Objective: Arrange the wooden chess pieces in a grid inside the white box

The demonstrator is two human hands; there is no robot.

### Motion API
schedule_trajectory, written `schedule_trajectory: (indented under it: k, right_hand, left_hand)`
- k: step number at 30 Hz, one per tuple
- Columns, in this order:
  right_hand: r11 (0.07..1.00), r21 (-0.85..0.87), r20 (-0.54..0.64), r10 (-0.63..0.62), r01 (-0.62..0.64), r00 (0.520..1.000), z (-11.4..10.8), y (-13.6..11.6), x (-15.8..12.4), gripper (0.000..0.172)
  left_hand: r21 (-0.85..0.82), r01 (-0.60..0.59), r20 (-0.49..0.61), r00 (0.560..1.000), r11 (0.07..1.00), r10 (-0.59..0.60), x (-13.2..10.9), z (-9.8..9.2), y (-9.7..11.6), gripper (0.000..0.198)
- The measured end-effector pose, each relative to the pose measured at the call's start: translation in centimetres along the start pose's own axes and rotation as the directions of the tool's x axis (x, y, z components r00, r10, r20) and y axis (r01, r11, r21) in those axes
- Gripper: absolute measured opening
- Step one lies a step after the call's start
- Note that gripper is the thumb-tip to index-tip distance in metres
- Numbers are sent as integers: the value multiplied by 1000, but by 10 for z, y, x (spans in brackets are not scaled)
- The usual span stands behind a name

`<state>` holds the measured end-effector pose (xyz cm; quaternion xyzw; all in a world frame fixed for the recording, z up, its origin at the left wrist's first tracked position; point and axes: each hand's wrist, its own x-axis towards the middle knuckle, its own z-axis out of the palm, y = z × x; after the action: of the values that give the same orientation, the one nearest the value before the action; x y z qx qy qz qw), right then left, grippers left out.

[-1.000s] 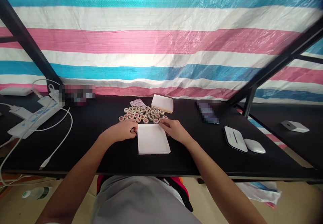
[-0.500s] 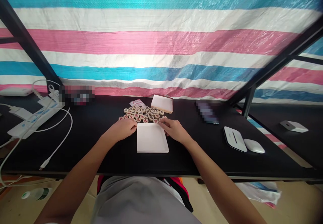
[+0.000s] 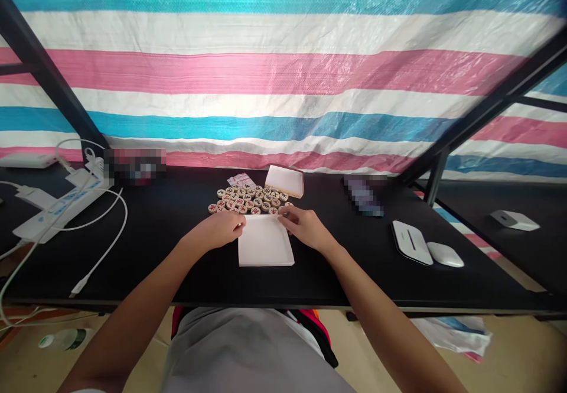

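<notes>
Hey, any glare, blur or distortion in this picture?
Head view, top: light glows through the striped tarpaulin, glaring off creases at upper right; head view, middle: the xiangqi pieces look small but fairly clear, the white box tray low in contrast; head view, edges: right corners darken and soften, forearms seem stretched.

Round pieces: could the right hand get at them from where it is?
Likely yes: the right hand is at the white tray, some round pieces lie close beside it, and nothing visible blocks them.
</notes>
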<state>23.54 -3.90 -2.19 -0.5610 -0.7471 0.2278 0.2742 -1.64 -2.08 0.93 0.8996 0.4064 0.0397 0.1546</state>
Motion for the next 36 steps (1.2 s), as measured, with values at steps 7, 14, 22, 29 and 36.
schedule_trajectory:
  k: [7, 14, 22, 29, 36]
  right_hand:
    - [999, 9, 4, -31, 31, 1000, 3, 4, 3, 25]
    - [999, 15, 52, -46, 45, 998, 1, 3, 1, 24]
    - [998, -55, -155, -16, 7, 988, -7, 9, 5, 17]
    - [993, -115, -117, -4, -10, 993, -2, 24, 8, 16]
    - [981, -191, -187, -67, 31, 980, 7, 30, 9, 28]
  left_hand:
    - [-21, 58, -8, 998, 998, -58, 3, 1, -7, 27]
    - [-102, 52, 41, 998, 993, -48, -2, -3, -2, 24]
    - [-194, 210, -66, 972, 958, -226, -18, -31, -20, 34]
    - [-83, 461, 67, 887, 884, -456, -20, -23, -54, 100]
    - [-37, 491, 137, 865, 870, -482, -5, -1, -39, 101]
